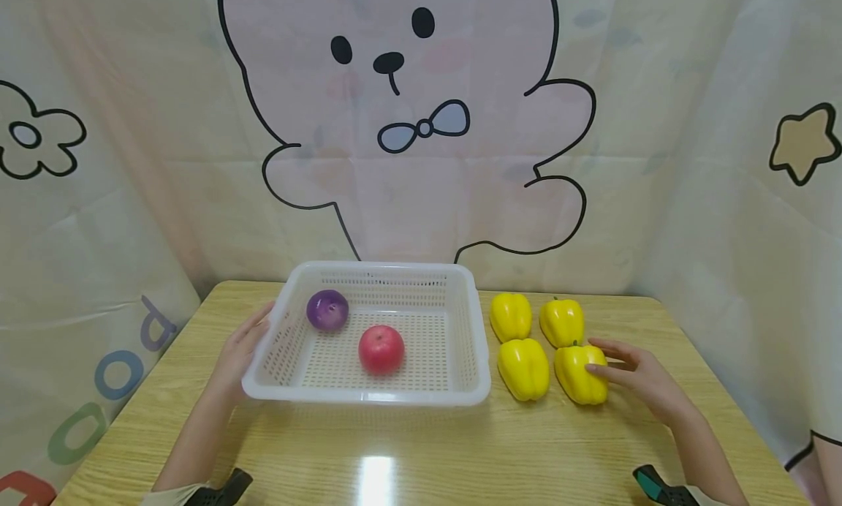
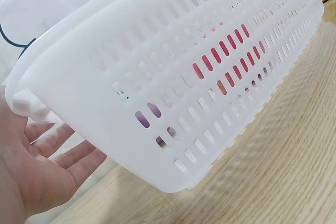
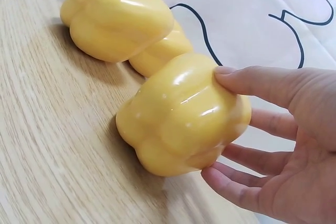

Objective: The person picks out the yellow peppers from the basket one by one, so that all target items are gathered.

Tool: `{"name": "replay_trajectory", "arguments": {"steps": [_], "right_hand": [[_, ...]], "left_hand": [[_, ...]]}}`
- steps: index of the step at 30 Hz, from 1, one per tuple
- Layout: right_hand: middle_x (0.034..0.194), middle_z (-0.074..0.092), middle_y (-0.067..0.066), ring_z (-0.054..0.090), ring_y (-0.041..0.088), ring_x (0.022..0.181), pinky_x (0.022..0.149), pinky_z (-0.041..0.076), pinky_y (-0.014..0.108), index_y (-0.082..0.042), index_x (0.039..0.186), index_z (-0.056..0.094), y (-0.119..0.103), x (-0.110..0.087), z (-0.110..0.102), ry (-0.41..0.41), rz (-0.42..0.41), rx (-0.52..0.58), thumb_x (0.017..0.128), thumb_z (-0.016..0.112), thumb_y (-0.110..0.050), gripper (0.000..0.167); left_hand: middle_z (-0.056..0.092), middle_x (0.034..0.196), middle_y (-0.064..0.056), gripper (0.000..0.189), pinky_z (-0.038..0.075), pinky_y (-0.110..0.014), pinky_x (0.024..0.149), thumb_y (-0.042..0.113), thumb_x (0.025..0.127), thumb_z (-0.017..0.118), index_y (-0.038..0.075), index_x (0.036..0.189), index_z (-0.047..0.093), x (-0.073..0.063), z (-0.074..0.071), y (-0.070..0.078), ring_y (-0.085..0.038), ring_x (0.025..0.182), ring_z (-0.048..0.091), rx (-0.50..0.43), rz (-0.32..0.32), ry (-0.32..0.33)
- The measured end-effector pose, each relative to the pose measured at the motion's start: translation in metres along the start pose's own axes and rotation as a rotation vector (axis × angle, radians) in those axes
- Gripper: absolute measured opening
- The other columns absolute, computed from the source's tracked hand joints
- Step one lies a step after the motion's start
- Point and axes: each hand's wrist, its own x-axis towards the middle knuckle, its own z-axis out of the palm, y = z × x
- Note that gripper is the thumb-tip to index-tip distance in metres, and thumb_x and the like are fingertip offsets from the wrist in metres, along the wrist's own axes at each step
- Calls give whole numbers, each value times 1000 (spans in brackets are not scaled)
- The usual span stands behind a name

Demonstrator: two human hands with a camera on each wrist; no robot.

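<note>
A white plastic basket (image 1: 465,360) stands on the table with a purple onion (image 1: 327,310) and a red apple (image 1: 381,349) inside. My left hand (image 1: 242,349) is at its left end, fingers fairly straight against the side and below the rim (image 2: 23,98). To the basket's right are several yellow bell peppers. My right hand (image 1: 634,374) holds the front right bell pepper (image 1: 579,376) between thumb and fingers; in the right wrist view this bell pepper (image 3: 184,116) touches or nearly touches the tabletop. The other bell peppers (image 1: 523,369) lie close beside and behind it.
The wooden table (image 1: 316,447) carries everything and has bare wood in front of the basket. A printed cloth (image 1: 408,199) with a bear drawing hangs right behind the table's back edge, and more cloth closes in both sides.
</note>
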Motion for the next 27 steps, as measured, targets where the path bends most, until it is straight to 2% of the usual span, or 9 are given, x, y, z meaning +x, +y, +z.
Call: {"name": "replay_trajectory", "arguments": {"steps": [8, 15, 27], "right_hand": [[156, 39, 40, 54, 54, 130, 97, 57, 49, 9, 156, 41, -1, -1, 0, 4, 4, 1, 106, 66, -30, 67], [156, 38, 41, 53, 56, 131, 97, 57, 50, 9, 156, 40, -3, -3, 0, -3, -9, 18, 107, 64, -31, 68], [156, 38, 41, 53, 55, 132, 93, 60, 39, 11, 157, 37, -2, -7, -4, 1, -22, 36, 109, 61, -29, 67]], "left_hand": [[64, 112, 29, 64, 59, -27, 88, 44, 114, 42, 19, 170, 22, 2, -1, -1, 1, 103, 67, 7, -2, 5], [62, 114, 27, 65, 59, -28, 88, 46, 114, 41, 21, 170, 21, 3, -1, 0, 1, 103, 67, 15, -19, -2], [62, 116, 26, 62, 58, -27, 89, 44, 115, 39, 23, 170, 21, 3, -2, 0, 1, 105, 66, 16, -38, 0]]}}
